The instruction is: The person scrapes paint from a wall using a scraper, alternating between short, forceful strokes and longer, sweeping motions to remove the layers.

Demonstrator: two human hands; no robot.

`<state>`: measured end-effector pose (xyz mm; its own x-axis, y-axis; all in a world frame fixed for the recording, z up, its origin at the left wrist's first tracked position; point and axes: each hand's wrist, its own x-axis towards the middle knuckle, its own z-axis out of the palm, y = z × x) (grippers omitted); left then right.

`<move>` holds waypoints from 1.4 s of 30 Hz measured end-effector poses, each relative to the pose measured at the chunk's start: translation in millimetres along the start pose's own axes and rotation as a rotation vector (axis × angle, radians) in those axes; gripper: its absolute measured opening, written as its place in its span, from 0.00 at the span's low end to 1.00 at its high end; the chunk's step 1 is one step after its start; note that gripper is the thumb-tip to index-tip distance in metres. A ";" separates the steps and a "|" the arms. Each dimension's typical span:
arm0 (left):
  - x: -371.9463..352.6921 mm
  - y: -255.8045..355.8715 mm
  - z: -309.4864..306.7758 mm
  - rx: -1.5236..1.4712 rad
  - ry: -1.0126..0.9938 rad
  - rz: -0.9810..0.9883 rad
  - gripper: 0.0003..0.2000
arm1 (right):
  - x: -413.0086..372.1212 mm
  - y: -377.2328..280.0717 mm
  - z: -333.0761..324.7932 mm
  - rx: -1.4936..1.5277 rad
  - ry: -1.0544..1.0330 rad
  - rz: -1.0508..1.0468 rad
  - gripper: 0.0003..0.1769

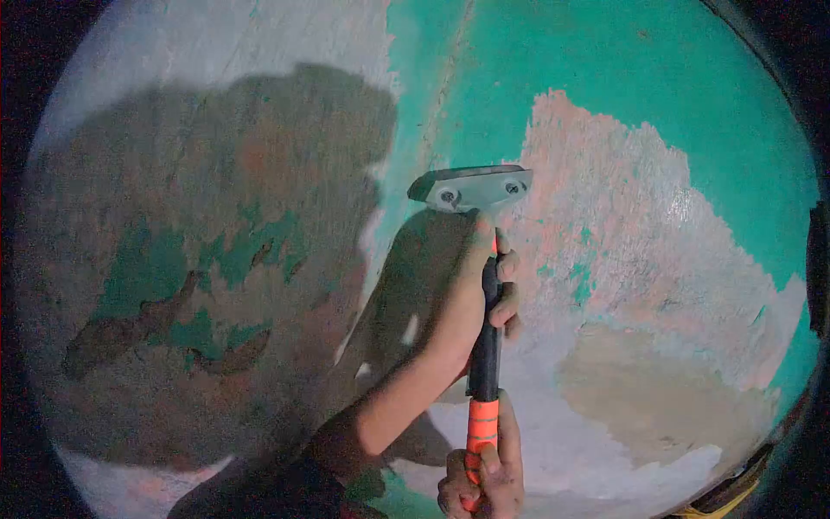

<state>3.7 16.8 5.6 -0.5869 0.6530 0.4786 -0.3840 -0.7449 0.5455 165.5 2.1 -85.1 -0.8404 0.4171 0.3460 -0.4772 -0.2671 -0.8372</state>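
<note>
A long-handled scraper [486, 342] with a wide metal head [474, 189] stands nearly upright against the wall. Two screws show on the head, whose edge meets the green paint. My left hand [486, 277] is wrapped round the black upper shaft just below the head, thumb pointing up and fingertips showing on the right side. Lower down, my right hand [491, 480] grips the orange lower part of the handle, one finger lying along it. Both hands are closed on the same tool.
The wall has green paint [631, 52] at the top and right, and a bare pinkish patch [605, 190] beside the scraper. A tan patch [640, 394] lies lower right. Dark shadow covers the left side, with green remnants [147, 272]. Something yellow [731, 504] shows at lower right.
</note>
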 end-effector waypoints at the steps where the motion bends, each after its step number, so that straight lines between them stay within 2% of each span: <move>1: 0.8 1.4 0.0 0.002 -0.010 0.003 0.18 | 2.0 4.0 0.0 -0.016 0.006 -0.029 0.36; 12: 5.0 -2.2 1.6 -0.063 0.040 0.024 0.17 | 6.1 2.5 0.8 -0.028 0.019 -0.056 0.36; 15: -4.1 -0.2 6.3 0.067 0.079 -0.005 0.17 | 2.5 -0.5 -8.4 -0.089 -0.002 -0.017 0.35; 17: -5.9 0.5 10.8 0.240 0.073 0.092 0.16 | 0.5 -2.3 -13.2 -0.228 -0.054 -0.061 0.34; 20: -15.5 4.0 20.7 0.463 0.094 0.191 0.14 | 5.2 1.6 -19.2 -0.412 0.033 -0.136 0.32; 24: -21.7 4.2 21.9 0.550 0.109 0.315 0.12 | 3.4 17.2 -36.8 -0.289 0.020 -0.108 0.32; 26: -25.1 2.1 15.2 0.479 0.059 0.286 0.12 | 1.6 21.4 -41.2 -0.200 -0.020 -0.061 0.37; 28: -27.5 -2.8 1.4 0.459 -0.017 0.250 0.16 | -2.6 25.8 -48.4 -0.063 -0.077 0.038 0.37; 31: -31.9 -10.9 -10.1 0.340 -0.055 0.204 0.17 | -5.2 30.1 -62.3 0.075 -0.110 0.136 0.36; 35: -22.1 -18.6 -11.9 0.343 0.126 0.119 0.18 | -5.8 19.7 -56.3 0.112 -0.023 0.149 0.33; 38: -17.8 -23.7 -8.3 0.353 0.139 0.130 0.19 | -11.4 13.9 -44.3 -0.255 0.086 0.055 0.35; 42: -22.3 -44.5 -21.4 0.334 0.203 0.079 0.20 | -18.7 5.2 -43.2 -0.505 0.206 0.083 0.34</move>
<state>18.6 32.5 -44.0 -0.7473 0.5300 0.4008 -0.0985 -0.6849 0.7220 189.8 30.5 -114.2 -0.7782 0.5873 0.2225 -0.1861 0.1228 -0.9748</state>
